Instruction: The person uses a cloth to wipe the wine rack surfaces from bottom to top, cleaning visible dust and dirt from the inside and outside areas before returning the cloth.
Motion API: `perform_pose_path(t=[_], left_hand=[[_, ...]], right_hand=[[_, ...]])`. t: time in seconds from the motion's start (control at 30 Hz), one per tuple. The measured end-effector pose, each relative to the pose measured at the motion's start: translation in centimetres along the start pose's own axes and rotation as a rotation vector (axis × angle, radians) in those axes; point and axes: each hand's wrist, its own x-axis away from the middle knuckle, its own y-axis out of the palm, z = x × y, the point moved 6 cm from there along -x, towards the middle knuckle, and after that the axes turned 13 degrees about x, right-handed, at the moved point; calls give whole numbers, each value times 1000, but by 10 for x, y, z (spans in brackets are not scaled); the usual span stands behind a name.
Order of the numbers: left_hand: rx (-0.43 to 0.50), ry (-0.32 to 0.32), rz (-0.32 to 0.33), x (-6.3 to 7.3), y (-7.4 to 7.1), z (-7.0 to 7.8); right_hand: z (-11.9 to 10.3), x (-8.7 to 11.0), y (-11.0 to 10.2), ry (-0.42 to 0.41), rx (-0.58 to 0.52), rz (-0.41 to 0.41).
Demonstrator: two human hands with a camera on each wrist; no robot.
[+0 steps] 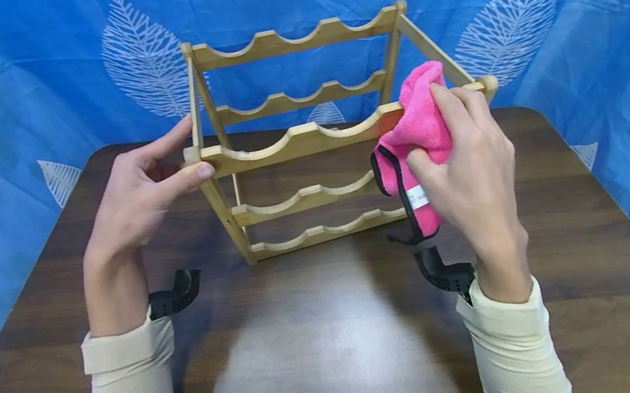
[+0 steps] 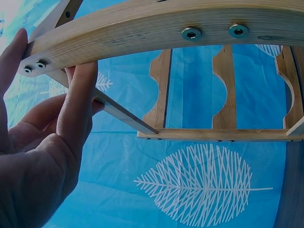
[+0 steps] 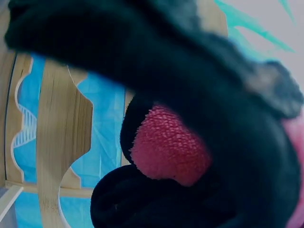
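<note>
Wooden rack (image 1: 305, 142) | sat toward the table's (image 1: 327, 335) far side | seemed light, stiff (smooth slats, perhaps slippery) | best held by corners | left hand (image 1: 129, 201) pinched near-left top corner; right hand (image 1: 473, 158) pinched soft pink cloth (image 1: 424, 117) at near-right rail

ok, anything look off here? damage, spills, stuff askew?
No spill or breakage visible; the wooden rack looks whole where it shows. One oddity: in the right wrist view, a blurred black band, likely edging of the pink cloth in the right hand, hides much of the picture.
</note>
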Motion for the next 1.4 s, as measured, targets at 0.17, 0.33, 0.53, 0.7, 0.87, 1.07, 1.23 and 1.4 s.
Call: perform_pose_path(t=[0.17, 0.33, 0.53, 0.7, 0.87, 1.07, 1.23, 1.4], left_hand=[[-1, -3, 0, 0, 1, -1], [12, -3, -1, 0, 1, 0], [-6, 2, 3, -1, 1, 0], [6, 10, -1, -1, 2, 0], [7, 11, 4, -1, 0, -1], [-17, 12, 23, 0, -2, -2], [-14, 9, 25, 0, -2, -2], [-11, 11, 27, 0, -3, -2]], right_hand=[[-2, 2, -2, -5, -30, 42], [-15, 4, -1, -48, -53, 95], [-31, 9, 5, -105, 18, 111], [-38, 12, 8, -126, 64, 124], [-55, 18, 14, -219, 176, 145], [-70, 24, 21, -294, 190, 156], [-73, 25, 26, -294, 116, 167], [-76, 26, 31, -302, 29, 191]])
